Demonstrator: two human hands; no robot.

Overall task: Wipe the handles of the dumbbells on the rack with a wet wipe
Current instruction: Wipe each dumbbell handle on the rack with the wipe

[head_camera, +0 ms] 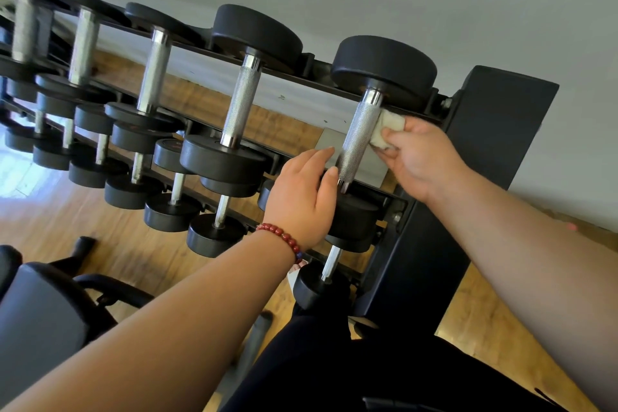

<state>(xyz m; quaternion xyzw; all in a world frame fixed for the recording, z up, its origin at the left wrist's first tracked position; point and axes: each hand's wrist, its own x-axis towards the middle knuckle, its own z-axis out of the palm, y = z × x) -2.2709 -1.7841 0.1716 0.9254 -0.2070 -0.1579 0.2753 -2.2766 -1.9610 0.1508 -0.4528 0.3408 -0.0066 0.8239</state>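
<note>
Knurled steel handle [359,140]: wrap the wet wipe [384,130], pinched in the right hand [421,157], fully round and twist; left hand [301,197], fingers relaxed, rests alongside.

Bright daylight, left-edge floor [20,174] glare, blurred, warped edges.

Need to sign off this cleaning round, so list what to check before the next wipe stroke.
1. Wet wipe held by right hand: ok, pinched in its fingers.
2. Wipe touching the knurled handle of the rightmost top-row dumbbell: ok, at its right side.
3. Left hand steadying that dumbbell: ok, resting on its near head.
4. Dumbbell seated on the rack: ok.
5. Wipe moist enough: cannot tell.
</note>
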